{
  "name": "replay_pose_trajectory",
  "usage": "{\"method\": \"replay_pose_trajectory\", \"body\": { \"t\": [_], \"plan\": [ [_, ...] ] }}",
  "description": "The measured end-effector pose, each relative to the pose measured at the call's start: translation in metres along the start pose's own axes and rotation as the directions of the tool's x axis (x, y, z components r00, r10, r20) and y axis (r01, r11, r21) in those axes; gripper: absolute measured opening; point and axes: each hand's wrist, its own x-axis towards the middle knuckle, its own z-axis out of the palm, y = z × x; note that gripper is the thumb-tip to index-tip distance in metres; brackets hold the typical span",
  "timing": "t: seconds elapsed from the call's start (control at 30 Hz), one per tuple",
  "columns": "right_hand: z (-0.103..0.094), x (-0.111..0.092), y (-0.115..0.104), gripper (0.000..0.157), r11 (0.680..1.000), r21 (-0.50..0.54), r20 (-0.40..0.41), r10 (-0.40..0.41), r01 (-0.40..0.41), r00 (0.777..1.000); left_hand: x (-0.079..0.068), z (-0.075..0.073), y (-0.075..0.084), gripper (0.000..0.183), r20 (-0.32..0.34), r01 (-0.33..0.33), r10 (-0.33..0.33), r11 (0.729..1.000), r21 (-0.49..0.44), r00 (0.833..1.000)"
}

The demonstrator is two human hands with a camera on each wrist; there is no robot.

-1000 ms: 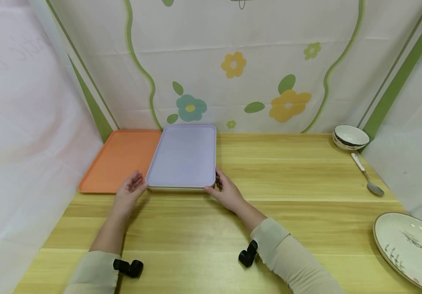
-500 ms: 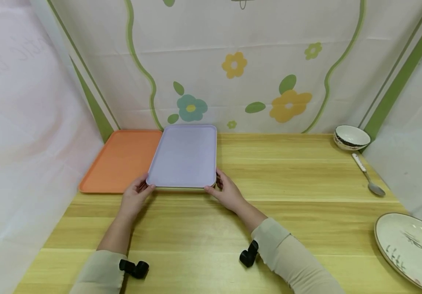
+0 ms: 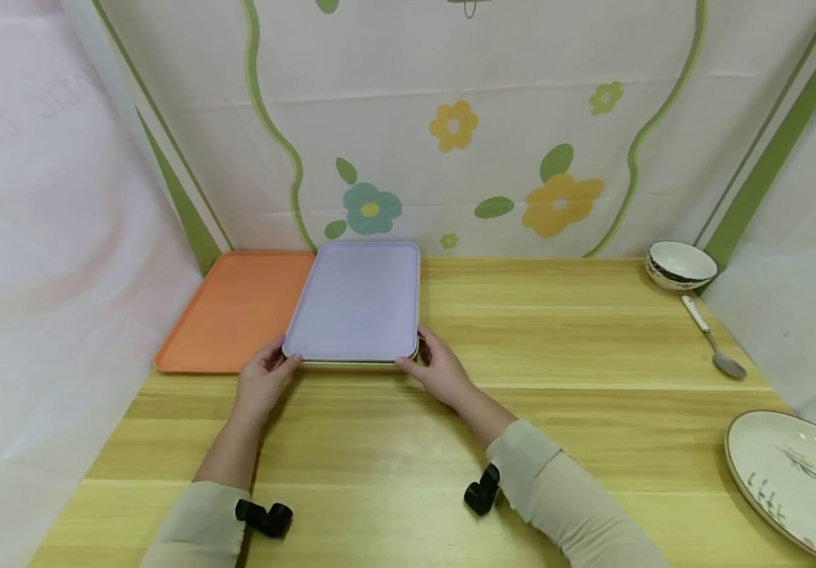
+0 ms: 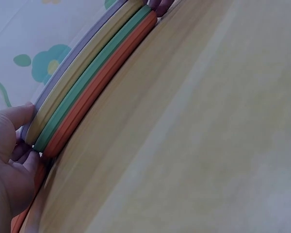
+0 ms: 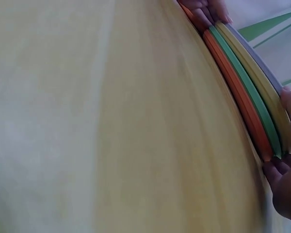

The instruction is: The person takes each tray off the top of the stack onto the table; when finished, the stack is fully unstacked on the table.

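A lilac tray (image 3: 354, 300) tops a stack in front of the back cloth. Beneath it, the left wrist view shows the edges of a yellow tray (image 4: 80, 77), a green tray (image 4: 89, 80) and an orange tray (image 4: 102, 82). My left hand (image 3: 262, 383) grips the stack's near left corner, thumb at the lilac and yellow edges, fingers curled in lower down by the green tray. At the near right corner, my right hand (image 3: 443, 371) holds the trays likewise, thumb on the upper edge and fingers below. Its fingertips are partly hidden behind the corner.
Left of the stack, another orange tray (image 3: 237, 308) lies flat on the wooden table (image 3: 394, 457). A patterned bowl (image 3: 681, 266) stands at the back right, with a spoon (image 3: 712, 339) in front of it. An oval plate (image 3: 799, 481) lies at the near right.
My left hand has moved right to the stack's corner, and its thumb has come onto the front edge. The right hand has stayed at its corner. The trays look nearly unmoved.
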Motion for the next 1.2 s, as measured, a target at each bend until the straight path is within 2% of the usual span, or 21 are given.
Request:
{"method": "replay_pose_trajectory", "body": {
  "t": [0.23,0.37,0.53,0.63,0.83,1.2],
  "plan": [
    [-0.002,0.0,-0.01,0.08,0.997,-0.08,-0.04,0.019,-0.022,0.999,0.001,0.0,-0.001,0.064,-0.017,0.01,-0.01,1.0,-0.018,1.0],
    [-0.004,0.001,-0.017,0.08,0.997,-0.079,-0.039,0.006,-0.009,0.999,0.001,0.0,-0.001,0.063,-0.017,0.004,-0.005,0.999,-0.037,1.0],
    [-0.005,0.004,-0.024,0.072,0.999,0.034,-0.03,-0.01,0.011,1.0,0.002,0.0,-0.001,0.064,-0.007,0.021,-0.022,0.997,-0.076,1.0],
    [-0.004,0.005,-0.027,0.07,0.992,0.126,-0.027,0.014,-0.011,1.0,0.001,-0.001,-0.001,0.064,0.0,0.029,-0.029,0.996,-0.083,1.0],
    [-0.002,0.009,-0.032,0.075,0.949,0.308,0.007,0.063,-0.062,0.998,-0.001,-0.001,0.001,0.064,0.005,0.033,-0.033,0.995,-0.094,0.999],
    [-0.002,0.012,-0.036,0.084,0.894,0.436,0.078,0.072,-0.099,0.994,0.0,-0.001,-0.002,0.065,-0.011,0.034,-0.035,0.998,-0.05,0.999]
  ]
}}
